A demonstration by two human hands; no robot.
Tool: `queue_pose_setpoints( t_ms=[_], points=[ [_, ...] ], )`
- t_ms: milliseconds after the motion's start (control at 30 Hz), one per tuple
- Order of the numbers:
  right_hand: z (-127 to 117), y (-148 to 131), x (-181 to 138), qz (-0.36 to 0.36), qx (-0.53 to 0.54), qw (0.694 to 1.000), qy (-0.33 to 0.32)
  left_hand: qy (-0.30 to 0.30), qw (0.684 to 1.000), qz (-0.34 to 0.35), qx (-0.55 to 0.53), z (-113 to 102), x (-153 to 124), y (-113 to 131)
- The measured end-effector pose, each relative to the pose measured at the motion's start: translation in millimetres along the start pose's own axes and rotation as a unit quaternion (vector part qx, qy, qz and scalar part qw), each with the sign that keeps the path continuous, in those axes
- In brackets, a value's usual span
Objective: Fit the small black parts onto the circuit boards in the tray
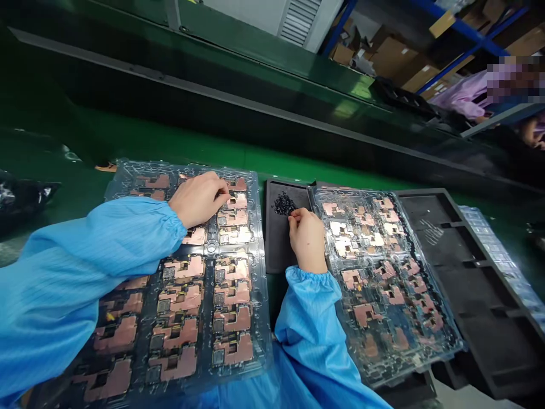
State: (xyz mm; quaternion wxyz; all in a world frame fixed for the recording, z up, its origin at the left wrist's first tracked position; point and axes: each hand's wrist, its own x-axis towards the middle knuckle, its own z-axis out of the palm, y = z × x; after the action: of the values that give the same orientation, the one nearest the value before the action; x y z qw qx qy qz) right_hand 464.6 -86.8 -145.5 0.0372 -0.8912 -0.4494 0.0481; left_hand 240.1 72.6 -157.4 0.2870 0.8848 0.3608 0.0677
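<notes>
A clear plastic tray (260, 318) on the left carries several rows of circuit boards with copper-pink faces. Over its upper part my left hand (199, 199) is closed, thumb and forefinger together beside a circuit board (237, 201) in the right column; anything between them is too small to make out. My right hand (308, 238) pinches at the lower edge of a heap of tiny black parts (283, 203). That heap lies in a shallow black tray (276, 250) between the two clear trays. Whatever the right fingertips hold is hidden.
Right of my right hand lies a second clear tray (400, 363) of circuit boards. Beyond it sit a black compartment tray (481, 295) with thin clear strips (433, 233) and more clear plastic trays (502, 250). A dark rail (238, 102) runs behind. A person in a pink sleeve (464, 94) is at far right.
</notes>
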Motion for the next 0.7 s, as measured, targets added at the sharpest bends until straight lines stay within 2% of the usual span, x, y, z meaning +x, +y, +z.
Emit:
queue_pose_setpoints(
  t_ms=[100,233,333,433,500,567,633,700],
  points=[
    [-2.9,-9.1,0.3,0.0,-0.043,0.999,-0.014,-0.019,0.999,-0.003,0.027,1.4,2.2,0.0],
    [-3.2,-21.8,1.4,0.01,-0.095,0.995,-0.03,-0.012,0.999,0.004,0.043,2.2,2.5,-0.1],
    [3.2,-25.3,3.3,0.02,-0.12,0.992,-0.014,-0.002,0.999,0.021,0.051,1.7,-5.8,5.0],
    [8.7,-22.8,3.7,0.023,-0.123,0.992,0.007,-0.019,0.996,0.064,0.062,2.1,-21.0,13.1],
    [7.3,-21.1,0.9,-0.001,-0.084,0.996,0.028,-0.039,0.992,0.085,0.078,3.8,-30.4,17.4],
    [1.5,-22.4,-5.1,-0.072,0.012,0.996,0.051,-0.044,0.991,0.089,0.085,6.5,-36.1,19.8],
    [-6.0,-27.7,-13.6,-0.162,0.14,0.976,0.048,-0.029,0.994,0.083,0.064,8.1,-38.2,20.6],
    [-11.8,-35.8,-22.9,-0.216,0.252,0.943,0.009,-0.01,0.996,0.082,0.013,6.8,-39.5,21.0]
  ],
)
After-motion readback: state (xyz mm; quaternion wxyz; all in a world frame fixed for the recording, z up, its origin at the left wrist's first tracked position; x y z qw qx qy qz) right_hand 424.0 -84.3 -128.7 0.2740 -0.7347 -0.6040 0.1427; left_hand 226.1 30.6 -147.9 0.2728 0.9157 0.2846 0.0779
